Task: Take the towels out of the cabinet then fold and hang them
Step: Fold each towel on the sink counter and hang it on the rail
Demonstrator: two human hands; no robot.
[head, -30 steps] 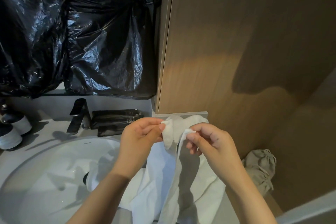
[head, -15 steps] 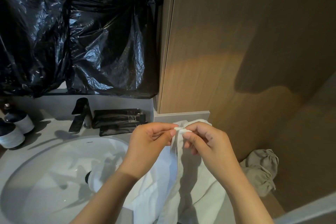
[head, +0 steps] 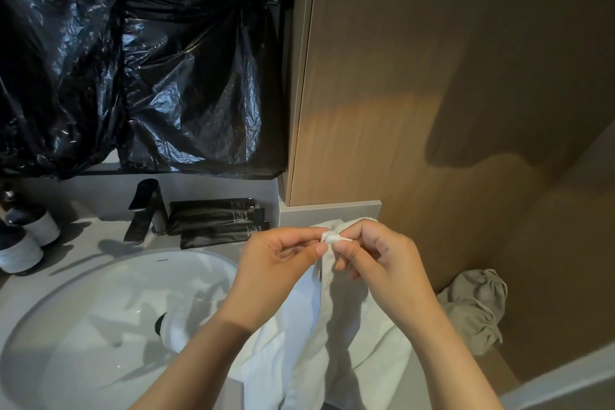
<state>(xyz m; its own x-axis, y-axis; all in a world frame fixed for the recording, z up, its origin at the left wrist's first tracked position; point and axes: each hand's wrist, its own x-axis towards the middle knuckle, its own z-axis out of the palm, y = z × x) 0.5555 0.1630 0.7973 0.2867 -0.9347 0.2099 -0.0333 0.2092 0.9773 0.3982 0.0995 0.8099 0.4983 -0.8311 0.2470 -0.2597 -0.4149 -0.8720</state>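
Above the sink (head: 100,326), both hands' grip pinches the white, rumpled towel's (head: 332,343) bunched corner.

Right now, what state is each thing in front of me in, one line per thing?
white towel: unfolded, hanging from both hands, lower part lying in the sink basin.
left hand: pinching a towel corner.
right hand: pinching the corner next to it.
faucet: off, no water running.
black tubes: lying flat beside the faucet.
two bottles: upright.
beige cloth: crumpled on the wooden ledge.
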